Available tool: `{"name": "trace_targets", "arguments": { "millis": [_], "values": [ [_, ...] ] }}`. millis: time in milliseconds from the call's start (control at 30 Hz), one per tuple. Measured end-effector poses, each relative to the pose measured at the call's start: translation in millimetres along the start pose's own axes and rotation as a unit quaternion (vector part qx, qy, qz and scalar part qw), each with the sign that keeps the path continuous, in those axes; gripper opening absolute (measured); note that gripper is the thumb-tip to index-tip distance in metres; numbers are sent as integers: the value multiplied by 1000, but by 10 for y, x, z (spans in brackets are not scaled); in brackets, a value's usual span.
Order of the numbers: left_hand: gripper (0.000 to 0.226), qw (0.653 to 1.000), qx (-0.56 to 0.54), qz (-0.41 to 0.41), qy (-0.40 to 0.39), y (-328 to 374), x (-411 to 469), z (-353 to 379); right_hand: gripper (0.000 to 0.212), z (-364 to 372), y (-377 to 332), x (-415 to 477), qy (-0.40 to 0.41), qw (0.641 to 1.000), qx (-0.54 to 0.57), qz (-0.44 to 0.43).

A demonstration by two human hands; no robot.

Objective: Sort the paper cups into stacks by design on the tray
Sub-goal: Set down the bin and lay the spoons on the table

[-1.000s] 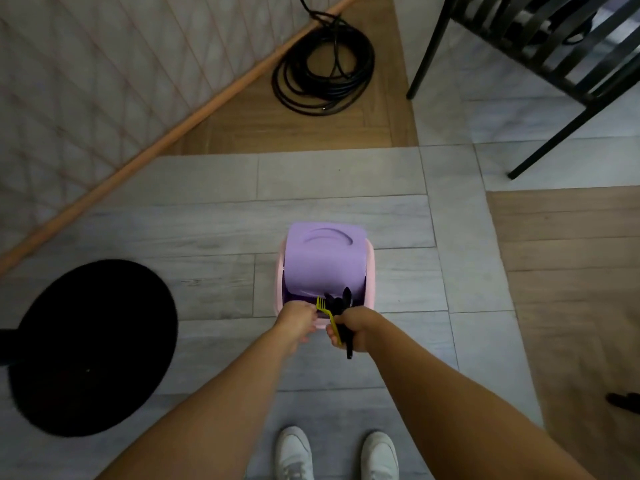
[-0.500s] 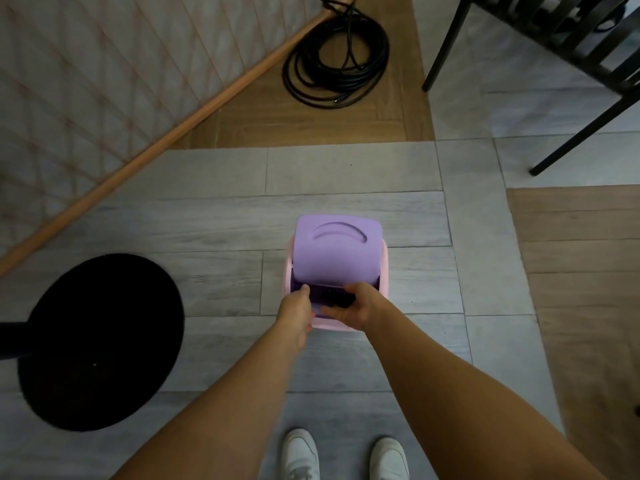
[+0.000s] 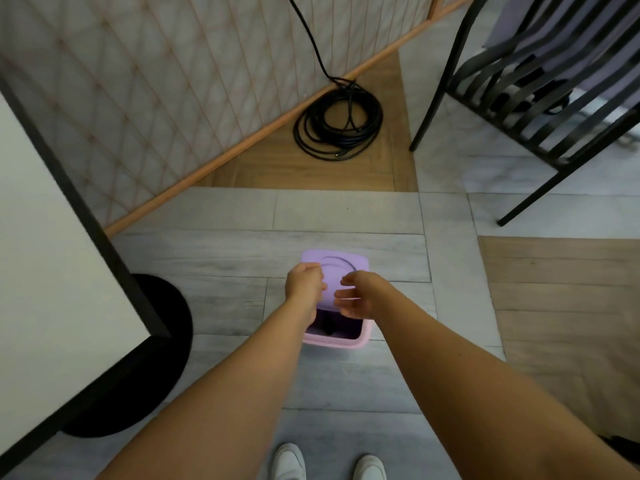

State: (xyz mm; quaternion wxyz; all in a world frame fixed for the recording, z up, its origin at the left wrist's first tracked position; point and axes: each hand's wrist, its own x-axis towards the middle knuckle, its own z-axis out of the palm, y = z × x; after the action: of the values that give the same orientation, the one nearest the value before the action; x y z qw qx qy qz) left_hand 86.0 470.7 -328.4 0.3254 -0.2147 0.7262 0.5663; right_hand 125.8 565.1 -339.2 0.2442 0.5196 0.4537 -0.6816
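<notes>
**Hands lifted from the bin; no cups or tray in sight**

Since the earlier frame, both hands are seen raised from the bin's opening to above its lid, and a white tabletop (image 3: 52, 258) has come into view at the left.

Head view: the left hand (image 3: 304, 284) is held loosely curled over the purple lid (image 3: 341, 263), and whether it touches the lid cannot be told. The right hand (image 3: 358, 296) is released, its fingers (image 3: 346, 281) spread and grasping nothing. The pink bin (image 3: 334, 341) stands on the floor (image 3: 346, 209), its mouth partly uncovered, with something dark inside. A coiled cable (image 3: 337, 128) lies near the wall, and a black chair (image 3: 540, 98) stands at the upper right.

No paper cups and no tray are shown; their place cannot be told. Paper cups are judged light and easily crushed, so they are best taken near the stiffer rim with gentle pressure.
</notes>
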Motion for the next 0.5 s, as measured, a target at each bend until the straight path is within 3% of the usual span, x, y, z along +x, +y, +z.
{"name": "trace_targets", "arguments": {
  "millis": [133,333,500],
  "values": [
    [16,998,24,65,-5,361,-401,23,12,-30,-223,-507,28,985,-166,-42],
    [17,981,42,187,-36,980,-1162,-98,32,13,-539,-1297,46,962,-250,-103],
    [13,968,31,246,-41,1412,-1769,-501,29,322,-785,-2042,57,927,-325,-176]
  ]
}}
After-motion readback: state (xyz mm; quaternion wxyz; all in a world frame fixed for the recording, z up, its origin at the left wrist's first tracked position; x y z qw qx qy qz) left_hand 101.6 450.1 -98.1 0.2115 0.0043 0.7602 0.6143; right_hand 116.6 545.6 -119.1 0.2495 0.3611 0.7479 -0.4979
